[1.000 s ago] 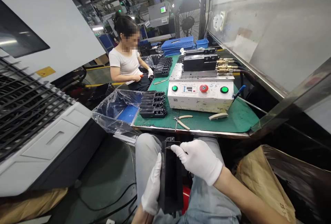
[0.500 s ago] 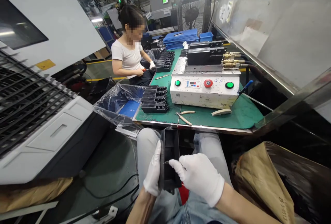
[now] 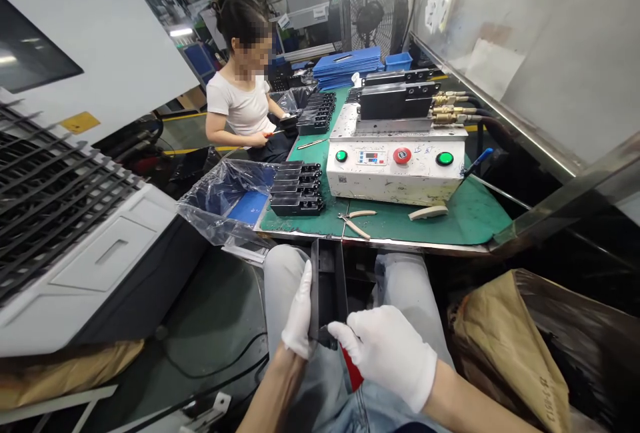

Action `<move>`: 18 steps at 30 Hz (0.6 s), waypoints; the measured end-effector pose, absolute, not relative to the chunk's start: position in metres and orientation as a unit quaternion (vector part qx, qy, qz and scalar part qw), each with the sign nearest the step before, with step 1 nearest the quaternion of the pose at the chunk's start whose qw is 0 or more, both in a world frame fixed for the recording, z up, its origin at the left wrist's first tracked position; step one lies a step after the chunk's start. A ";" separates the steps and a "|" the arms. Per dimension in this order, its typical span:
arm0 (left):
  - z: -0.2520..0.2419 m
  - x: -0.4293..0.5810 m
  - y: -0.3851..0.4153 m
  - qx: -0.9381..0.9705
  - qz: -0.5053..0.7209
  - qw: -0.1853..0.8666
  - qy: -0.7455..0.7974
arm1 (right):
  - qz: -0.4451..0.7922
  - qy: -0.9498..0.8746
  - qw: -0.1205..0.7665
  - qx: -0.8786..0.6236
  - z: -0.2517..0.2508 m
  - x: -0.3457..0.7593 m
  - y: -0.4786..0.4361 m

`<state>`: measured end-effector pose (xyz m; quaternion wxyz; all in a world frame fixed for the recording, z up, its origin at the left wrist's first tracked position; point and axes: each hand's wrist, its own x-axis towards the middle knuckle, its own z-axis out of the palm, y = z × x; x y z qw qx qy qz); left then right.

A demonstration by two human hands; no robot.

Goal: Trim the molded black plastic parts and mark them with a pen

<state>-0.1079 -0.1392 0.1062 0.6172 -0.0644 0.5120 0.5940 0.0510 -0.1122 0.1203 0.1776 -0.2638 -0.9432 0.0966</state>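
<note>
A long black plastic housing (image 3: pixel 329 286), its hollow side facing me, is held above my lap. My left hand (image 3: pixel 300 316), in a white glove, is closed around its left wall. My right hand (image 3: pixel 387 350), also gloved, is curled into a grip at the housing's near end. A thin, dark, pointed tool just shows at its fingertips; the palm hides the rest. Something red (image 3: pixel 353 372) lies below the right hand, partly covered.
On the green bench (image 3: pixel 390 228) lie cutting pliers (image 3: pixel 355 225), a beige curved piece (image 3: pixel 428 212) and a row of black housings (image 3: pixel 297 190). Behind them stands a white machine (image 3: pixel 395 173) with green buttons. A co-worker (image 3: pixel 243 106) sits left, beyond a plastic-lined bin (image 3: pixel 220 196).
My right hand has moved with the tool tip from mid-housing down to its near end. The housing has tilted and its near end sits higher. The view has shifted slightly.
</note>
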 end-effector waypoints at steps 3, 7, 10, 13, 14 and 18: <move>0.102 -0.109 -0.136 -0.058 0.583 0.615 0.528 | 0.095 -0.952 0.164 -0.241 0.120 0.054 -0.110; 0.112 -0.114 -0.124 0.044 0.576 0.537 0.614 | 0.154 -0.942 0.157 -0.255 0.108 0.065 -0.113; 0.134 -0.125 -0.097 0.268 0.555 0.436 0.656 | 0.253 -0.881 0.193 -0.349 0.088 0.076 -0.121; 0.151 -0.137 -0.045 0.601 0.375 0.207 0.675 | 0.301 -0.838 0.220 -0.399 0.064 0.079 -0.134; 0.152 -0.139 -0.024 0.703 0.269 0.098 0.652 | 0.297 -0.838 0.226 -0.398 0.055 0.079 -0.139; 0.133 -0.134 0.049 0.840 0.057 -0.031 0.539 | 0.229 -0.863 0.249 -0.375 0.024 0.077 -0.153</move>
